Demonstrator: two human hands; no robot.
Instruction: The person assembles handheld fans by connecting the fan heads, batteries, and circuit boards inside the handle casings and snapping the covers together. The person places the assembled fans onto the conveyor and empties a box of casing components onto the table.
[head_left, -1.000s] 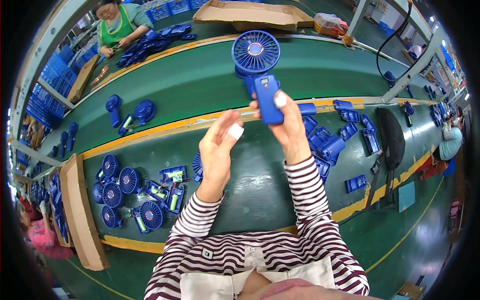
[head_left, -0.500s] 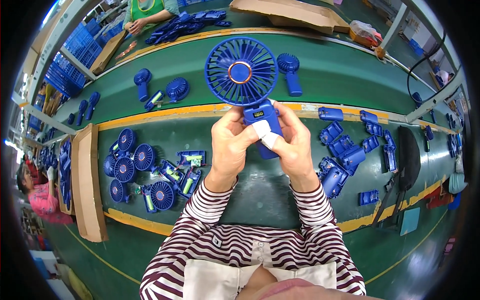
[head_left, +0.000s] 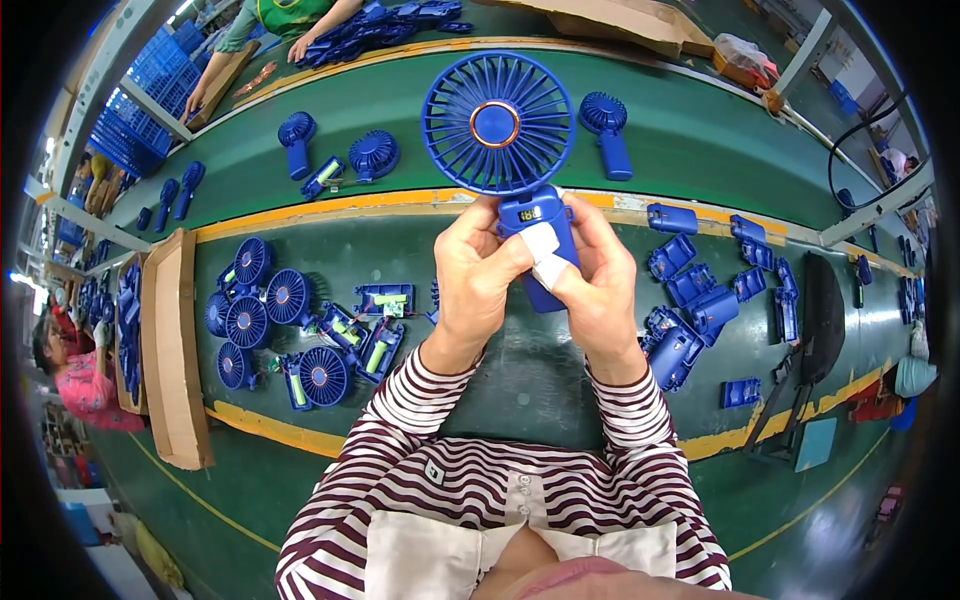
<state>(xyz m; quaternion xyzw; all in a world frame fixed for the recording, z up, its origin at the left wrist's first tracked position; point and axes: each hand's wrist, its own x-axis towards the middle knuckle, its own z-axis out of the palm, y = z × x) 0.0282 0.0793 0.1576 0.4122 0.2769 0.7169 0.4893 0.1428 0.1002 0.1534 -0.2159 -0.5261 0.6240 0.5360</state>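
Observation:
I hold a blue handheld fan (head_left: 497,125) upright in front of me, its round grille toward the camera and a small lit display on the handle. My left hand (head_left: 475,275) grips the handle from the left, my right hand (head_left: 597,285) from the right. Both thumbs, wrapped in white tape, press on the front of the handle. Below the hands lies the green worktable (head_left: 520,390).
Several open fan halves with green batteries (head_left: 300,335) lie at my left. Blue handle shells (head_left: 700,300) are heaped at my right. Finished fans (head_left: 607,135) rest on the green conveyor. A cardboard tray (head_left: 170,350) stands at the left. Another person's hands (head_left: 300,45) work far across.
The fan has turned from handle-back view to face me and come nearer. My left hand, apart from it a second ago, now grips the handle together with the right.

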